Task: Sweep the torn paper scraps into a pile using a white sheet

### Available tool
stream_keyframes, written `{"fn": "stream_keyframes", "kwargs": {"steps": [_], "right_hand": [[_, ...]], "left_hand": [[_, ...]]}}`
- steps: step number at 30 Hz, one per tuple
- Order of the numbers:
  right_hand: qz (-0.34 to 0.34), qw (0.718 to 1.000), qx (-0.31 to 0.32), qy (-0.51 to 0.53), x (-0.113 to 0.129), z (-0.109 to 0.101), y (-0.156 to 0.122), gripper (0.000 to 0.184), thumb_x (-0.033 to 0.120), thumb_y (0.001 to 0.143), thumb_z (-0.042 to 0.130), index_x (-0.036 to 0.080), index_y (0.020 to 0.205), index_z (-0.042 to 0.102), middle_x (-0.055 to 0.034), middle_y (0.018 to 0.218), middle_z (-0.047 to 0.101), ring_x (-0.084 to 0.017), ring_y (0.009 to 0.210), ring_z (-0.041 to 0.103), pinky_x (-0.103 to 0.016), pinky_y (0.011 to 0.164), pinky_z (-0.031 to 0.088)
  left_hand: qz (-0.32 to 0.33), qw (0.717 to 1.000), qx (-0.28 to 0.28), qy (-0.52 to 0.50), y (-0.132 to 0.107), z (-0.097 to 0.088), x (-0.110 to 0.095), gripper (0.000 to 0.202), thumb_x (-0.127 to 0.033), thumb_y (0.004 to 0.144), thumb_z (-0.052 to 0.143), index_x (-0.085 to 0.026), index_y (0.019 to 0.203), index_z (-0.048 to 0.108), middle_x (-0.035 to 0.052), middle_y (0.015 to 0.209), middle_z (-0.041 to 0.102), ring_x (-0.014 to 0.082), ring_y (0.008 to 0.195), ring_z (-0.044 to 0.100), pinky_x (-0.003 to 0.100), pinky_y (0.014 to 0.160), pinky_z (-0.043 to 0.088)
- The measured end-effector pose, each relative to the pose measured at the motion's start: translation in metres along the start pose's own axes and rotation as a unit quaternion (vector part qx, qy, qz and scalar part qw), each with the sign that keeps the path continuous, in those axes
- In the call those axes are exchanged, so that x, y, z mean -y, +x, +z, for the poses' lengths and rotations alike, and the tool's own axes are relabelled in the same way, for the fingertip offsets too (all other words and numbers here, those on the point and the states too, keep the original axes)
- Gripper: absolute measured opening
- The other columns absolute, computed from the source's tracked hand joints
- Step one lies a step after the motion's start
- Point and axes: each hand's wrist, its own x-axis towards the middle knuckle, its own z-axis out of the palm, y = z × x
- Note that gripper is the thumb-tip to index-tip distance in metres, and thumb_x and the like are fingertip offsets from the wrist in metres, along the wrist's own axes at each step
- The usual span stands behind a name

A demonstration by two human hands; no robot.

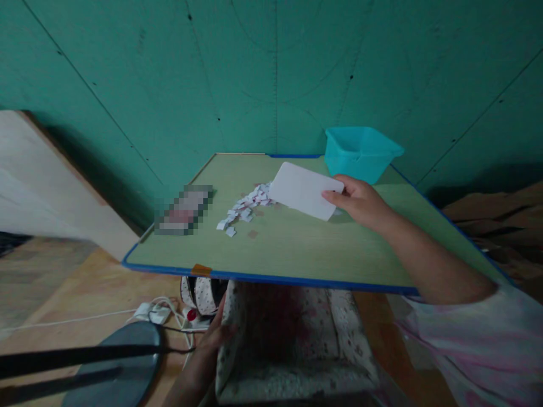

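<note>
My right hand (354,198) pinches the right end of a flat white card with rounded corners (303,189), tilted over the table (292,251). Against the card's left edge lies a curved trail of small torn paper scraps (246,208). Below the table's front edge, my left hand (214,339) grips the left side of a patterned fabric bin (339,339), which opens upward; its inside is dark. Part of the left hand's fingers is hidden at the bin's rim.
A turquoise plastic basket (358,152) stands at the back right of the table. A blurred-out flat item (184,212) lies at the left. On the floor are a grey round stool (123,362), cables and a white power strip (153,312). The green wall (271,73) rises behind.
</note>
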Motion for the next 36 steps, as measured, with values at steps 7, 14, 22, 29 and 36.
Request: {"fn": "stream_keyframes", "kwargs": {"steps": [7,14,22,29,36], "right_hand": [[-0.150,0.961,0.042,-0.229,0.020,0.009,0.006,0.028,0.028,0.079,0.043,0.020,0.101,0.058,-0.0039,0.095,0.064,-0.016,0.081,0.059,-0.026,0.067,0.043],[-0.184,0.953,0.069,-0.230,0.022,0.022,0.010,0.027,0.025,0.080,0.041,0.021,0.099,0.059,-0.0020,0.099,0.063,-0.015,0.092,0.057,-0.028,0.078,0.043],[-0.144,0.960,0.090,-0.224,0.022,0.005,-0.004,0.022,0.020,0.078,0.043,0.019,0.093,0.059,-0.0025,0.096,0.063,-0.014,0.089,0.058,-0.027,0.079,0.043],[-0.188,0.958,0.039,-0.212,0.021,0.013,-0.006,0.022,0.019,0.080,0.040,0.020,0.095,0.057,-0.0041,0.097,0.062,-0.016,0.091,0.056,-0.030,0.080,0.042],[-0.241,0.945,0.105,-0.195,0.021,0.032,-0.010,0.028,0.008,0.075,0.041,0.020,0.093,0.058,-0.0028,0.095,0.061,-0.013,0.092,0.054,-0.029,0.082,0.040]], "left_hand": [[-0.057,0.998,0.010,-0.016,-0.009,0.004,-0.002,0.088,-0.004,0.039,0.073,-0.024,0.121,0.047,-0.0045,0.050,0.064,0.0151,0.043,0.055,0.023,0.044,0.044],[-0.016,0.999,0.020,-0.027,-0.012,0.022,-0.011,0.099,0.002,0.035,0.072,-0.024,0.126,0.040,-0.0058,0.059,0.066,0.0153,0.056,0.059,0.020,0.052,0.044],[-0.065,0.997,-0.004,-0.032,-0.020,0.031,-0.008,0.087,-0.010,0.045,0.068,-0.027,0.125,0.041,-0.0034,0.056,0.067,0.0193,0.058,0.062,0.025,0.053,0.047],[0.041,0.999,-0.024,-0.022,-0.020,0.046,-0.009,0.093,-0.009,0.039,0.069,-0.018,0.126,0.040,-0.0008,0.070,0.070,0.0194,0.071,0.060,0.022,0.057,0.046],[0.005,0.999,-0.029,-0.012,-0.022,0.042,-0.012,0.102,-0.008,0.041,0.071,-0.027,0.132,0.027,-0.0077,0.048,0.061,0.0134,0.041,0.051,0.022,0.044,0.041]]}}
